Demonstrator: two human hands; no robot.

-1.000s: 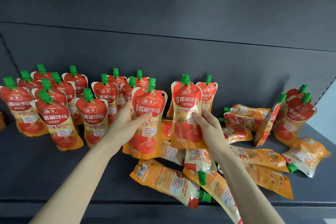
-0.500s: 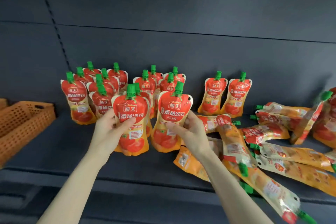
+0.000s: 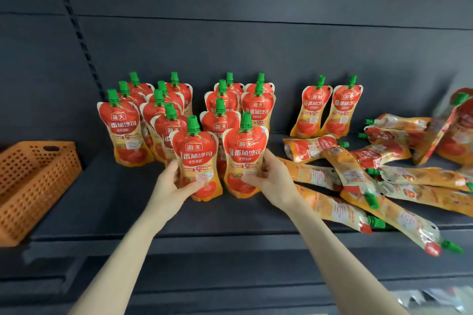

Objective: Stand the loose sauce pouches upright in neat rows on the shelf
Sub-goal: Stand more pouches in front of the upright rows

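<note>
On the dark shelf point(image 3: 107, 202) my left hand point(image 3: 170, 188) grips a red-and-orange sauce pouch with a green cap point(image 3: 197, 158), held upright. Beside it my right hand point(image 3: 272, 180) grips a second upright pouch point(image 3: 244, 153). Both pouches stand at the front of a block of several upright pouches point(image 3: 158, 115). Two more upright pouches point(image 3: 329, 107) stand apart further right. A heap of loose pouches point(image 3: 371, 186) lies flat on the right half of the shelf, some overhanging the front edge.
An orange perforated plastic basket point(image 3: 33, 181) sits at the left end of the shelf. The dark back panel point(image 3: 256, 46) rises behind the pouches. Bare shelf surface shows between the basket and the upright block.
Both hands have carried their pouches a little left and down toward the front of the upright block. The view has shifted left, so the basket shows more.
</note>
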